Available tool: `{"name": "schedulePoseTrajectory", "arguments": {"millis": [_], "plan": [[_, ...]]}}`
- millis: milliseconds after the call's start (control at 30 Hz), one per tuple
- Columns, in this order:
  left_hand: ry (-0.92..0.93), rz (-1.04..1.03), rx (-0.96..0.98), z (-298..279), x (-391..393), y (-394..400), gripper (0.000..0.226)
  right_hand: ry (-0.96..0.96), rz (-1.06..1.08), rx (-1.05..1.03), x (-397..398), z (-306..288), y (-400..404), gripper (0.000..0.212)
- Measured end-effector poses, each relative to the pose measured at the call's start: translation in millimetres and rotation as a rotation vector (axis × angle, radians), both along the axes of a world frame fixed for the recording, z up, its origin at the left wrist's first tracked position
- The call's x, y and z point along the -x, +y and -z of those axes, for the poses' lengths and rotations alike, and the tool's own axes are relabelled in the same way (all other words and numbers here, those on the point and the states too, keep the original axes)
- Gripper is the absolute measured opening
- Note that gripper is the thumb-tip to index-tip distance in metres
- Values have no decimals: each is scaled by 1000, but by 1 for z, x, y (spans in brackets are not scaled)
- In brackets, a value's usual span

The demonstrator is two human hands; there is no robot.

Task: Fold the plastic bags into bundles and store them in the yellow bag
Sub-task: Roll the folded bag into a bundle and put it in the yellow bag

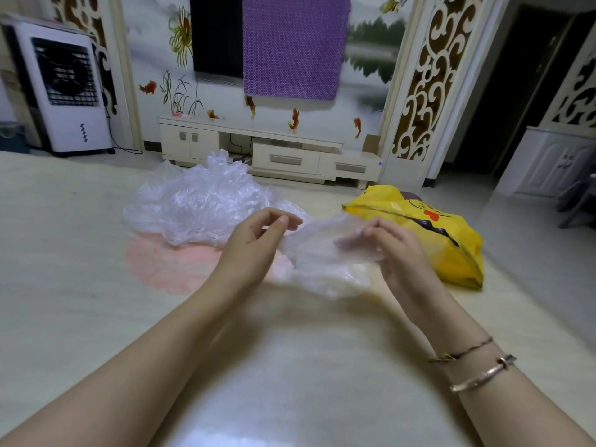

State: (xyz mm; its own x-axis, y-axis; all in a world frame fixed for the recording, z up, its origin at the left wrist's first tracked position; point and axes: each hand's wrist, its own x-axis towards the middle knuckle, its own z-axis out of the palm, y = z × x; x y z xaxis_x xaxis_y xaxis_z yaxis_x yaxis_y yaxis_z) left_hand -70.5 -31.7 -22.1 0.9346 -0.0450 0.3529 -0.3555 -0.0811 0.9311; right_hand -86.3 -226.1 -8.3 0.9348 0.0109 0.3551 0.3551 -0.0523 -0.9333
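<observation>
Plastic bag, clear and limp, hangs stretched between your hands: left hand pinches one end, right hand curls round the other. It looks feather-light, slippery and shapeless, so hold near the edges. Beyond your left grip lies the loose pile; just past your right, the yellow bag.

We have one view only, from a wide-angle camera worn on the head. It looks forward and down over both forearms at the floor, close to the hands in mid-frame. Farther off it faces the far wall, with the TV cabinet low and straight lines bowing at the edges.
</observation>
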Motion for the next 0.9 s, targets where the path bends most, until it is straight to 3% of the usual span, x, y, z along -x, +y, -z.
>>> {"name": "schedulePoseTrajectory", "arguments": {"millis": [67, 133, 233, 333, 400, 500, 600, 633, 800, 900], "plan": [[69, 56, 23, 0, 0, -1, 26, 82, -41, -222, 1, -3, 0, 28], [149, 170, 61, 2, 1, -4, 26, 127, 5, -233, 0, -2, 1, 26], [243, 377, 83, 8, 7, -9, 20, 136, 140, -103, -3, 7, 3, 19], [303, 559, 87, 9, 13, -14, 21, 53, 352, 160, -7, 15, 7, 9], [340, 602, 99, 9, 13, -16, 30, -21, 436, 315, -9, 20, 10, 16], [377, 574, 132, 12, 10, -18, 42, -123, 454, 447, -9, 23, 17, 20], [361, 484, 183, 14, 9, -19, 17, -194, 432, 531, -8, 23, 23, 16], [346, 456, 196, 13, 10, -19, 19, -191, 424, 541, -8, 23, 24, 16], [307, 286, 339, 8, 7, -14, 39, -68, 363, 415, -7, 19, 23, 26], [279, 219, 343, 8, 4, -10, 16, 20, 254, 430, -2, 18, 28, 28]]}}
